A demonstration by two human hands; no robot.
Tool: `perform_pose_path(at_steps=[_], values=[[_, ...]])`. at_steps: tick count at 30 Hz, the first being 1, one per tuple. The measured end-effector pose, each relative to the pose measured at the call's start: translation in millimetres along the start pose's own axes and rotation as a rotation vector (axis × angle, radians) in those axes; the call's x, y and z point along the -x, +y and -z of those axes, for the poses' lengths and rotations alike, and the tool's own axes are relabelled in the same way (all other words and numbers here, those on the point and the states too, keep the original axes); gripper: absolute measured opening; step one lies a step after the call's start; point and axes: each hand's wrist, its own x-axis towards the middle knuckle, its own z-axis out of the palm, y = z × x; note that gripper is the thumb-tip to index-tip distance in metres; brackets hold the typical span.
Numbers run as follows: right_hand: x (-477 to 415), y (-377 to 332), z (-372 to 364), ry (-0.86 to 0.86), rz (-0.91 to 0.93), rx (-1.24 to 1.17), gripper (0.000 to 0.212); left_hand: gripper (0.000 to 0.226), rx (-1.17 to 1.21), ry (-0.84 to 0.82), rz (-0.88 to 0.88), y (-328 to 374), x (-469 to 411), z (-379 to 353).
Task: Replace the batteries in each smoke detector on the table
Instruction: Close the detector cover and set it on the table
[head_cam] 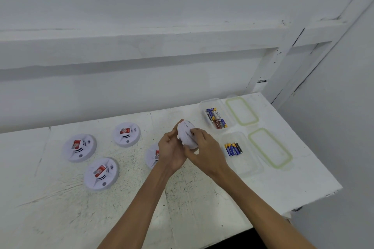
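Both hands meet above the bench (pixel 202 208), clasped on one white smoke detector (pixel 187 134).

- Left hand (pixel 172 151): fingers curled round the detector's left edge, thumb raised along its upper rim. Gripping.
- Right hand (pixel 206 147): fingers curled over the detector's face from the right, wrapped onto it. Gripping.
- The held detector is lifted clear of the bench and tilted on edge, pale side towards the camera. Whether its battery cover is on or off cannot be told; the fingers hide it.

Just left of the left hand, partly hidden behind it: a second detector (pixel 151 155) lying flat, a strip of red label showing.

Further left, well apart from the hands, three more lie flat with red labels up:
- far detector (pixel 126 134), beyond the left hand's level
- leftmost detector (pixel 79 147)
- near-left detector (pixel 101 174), closest to the person

Right of the right hand:
- clear near tub (pixel 247 166), just beside the right wrist, holding a small row of blue-and-yellow batteries (pixel 233 149), one of them dark
- clear far tub (pixel 210 103), beyond the right hand, holding a loose mix of batteries (pixel 215 118), blue, white and red

Further right again, one beside each tub, lying flat on the bench: near lid (pixel 270 147) and far lid (pixel 241 111), clear with green seals.

Bench top white, scuffed and speckled around the forearms.
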Motion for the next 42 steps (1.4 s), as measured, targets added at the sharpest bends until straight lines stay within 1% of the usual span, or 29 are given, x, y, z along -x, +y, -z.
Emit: perform_pose_path(at_steps=[3, 7, 10, 12, 15, 18, 21, 22, 25, 29, 31, 33, 35, 37, 40, 42], values=[[-4, -3, 3, 0.023, 0.002, -0.049, 0.046, 0.056, -0.013, -0.010, -0.051, 2, 1, 2], [-9, -4, 7, 0.063, -0.030, -0.169, 0.042, 0.055, -0.109, -0.045, -0.107, 5, 2, 1], [-13, -6, 10, 0.103, -0.101, -0.272, 0.035, 0.057, -0.186, -0.067, -0.131, 7, 5, -3], [-15, -5, 9, 0.130, -0.153, -0.321, 0.034, 0.053, -0.235, -0.043, -0.156, 6, 6, -4], [-18, -3, 7, 0.157, -0.259, -0.470, 0.029, 0.047, -0.276, -0.006, -0.208, 5, 7, -4], [-21, 1, 7, 0.090, -0.416, -0.669, 0.028, 0.043, -0.309, 0.023, -0.244, 4, 8, -2], [-26, 6, 9, 0.011, -0.621, -0.868, 0.021, 0.042, -0.309, 0.073, -0.292, 3, 6, 3], [-29, 8, 10, -0.016, -0.675, -0.909, 0.021, 0.041, -0.297, 0.094, -0.307, 3, 4, 4], [-34, 9, 14, -0.096, -0.777, -0.976, 0.029, 0.040, -0.270, 0.176, -0.321, 6, 1, 4], [-34, 8, 18, -0.179, -0.797, -1.001, 0.031, 0.036, -0.283, 0.187, -0.299, 8, -1, 2], [-32, 9, 17, -0.183, -0.763, -0.992, 0.037, 0.034, -0.290, 0.178, -0.295, 9, -2, 2], [-30, 10, 16, -0.182, -0.708, -0.983, 0.043, 0.037, -0.292, 0.171, -0.299, 8, -4, 2], [-29, 10, 14, -0.172, -0.684, -0.982, 0.046, 0.045, -0.294, 0.164, -0.307, 6, -2, 0], [-28, 9, 12, -0.144, -0.686, -0.986, 0.043, 0.053, -0.302, 0.138, -0.303, 3, 0, -1], [-28, 8, 11, -0.100, -0.701, -1.043, 0.040, 0.049, -0.302, 0.086, -0.276, -3, 3, -3], [-28, 9, 10, -0.076, -0.739, -1.103, 0.040, 0.051, -0.344, 0.054, -0.270, -7, 4, -3]])
